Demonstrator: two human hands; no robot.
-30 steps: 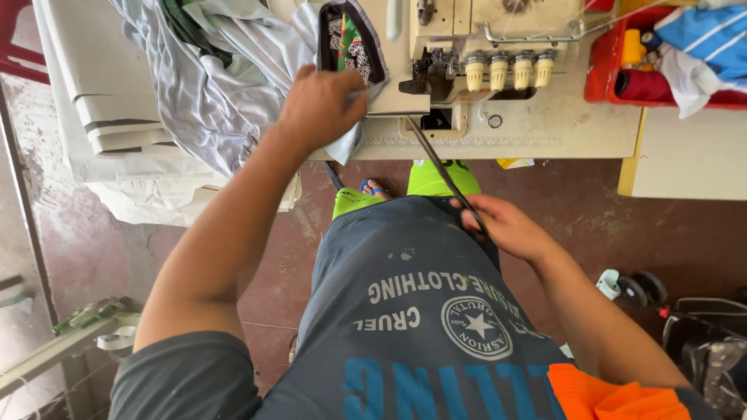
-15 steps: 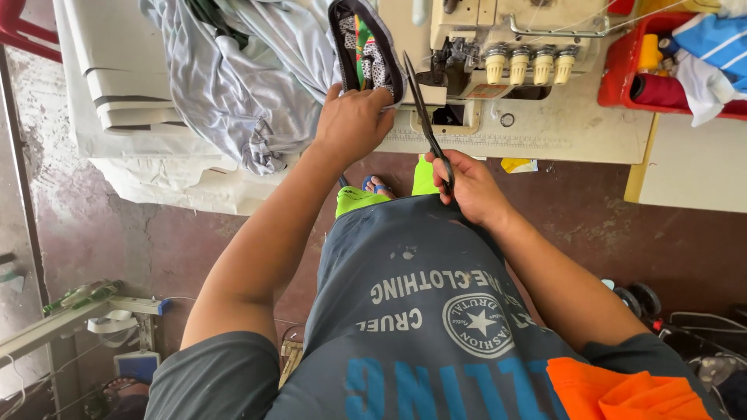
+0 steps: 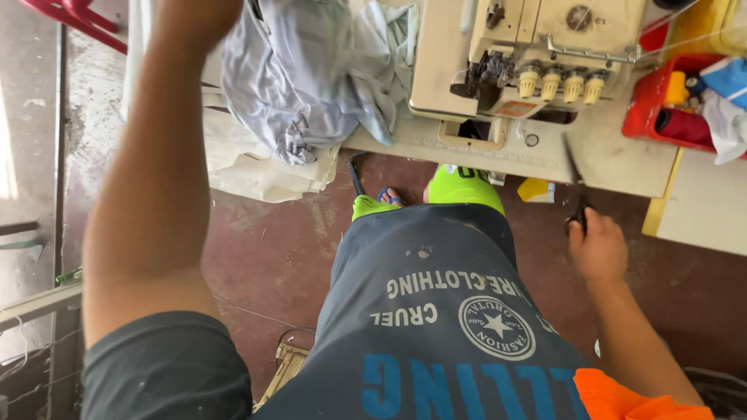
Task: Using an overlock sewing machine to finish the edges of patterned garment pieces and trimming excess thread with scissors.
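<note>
Scissors (image 3: 576,190) sit in the right hand (image 3: 597,249), fingers curled around the dark handles, just off the front edge of the sewing table (image 3: 622,167). Their long axis runs nearly upright in the picture — handles toward the person's body, blades closed and pointing away over the table edge, tipped a little to the left. Held like this, the points seem kept clear of the lap and ready to lay flat on the top.

Up at the frame's top edge, the left hand (image 3: 204,14) is raised above the pale grey garment (image 3: 311,74) heaped at the table's left end; the hand is cut off, so I cannot tell whether its fingers are spread or pinching cloth. A cream overlock machine (image 3: 529,54) stands at the middle of the table — and a red tray (image 3: 657,109) of thread cones lies toward the right corner.
</note>
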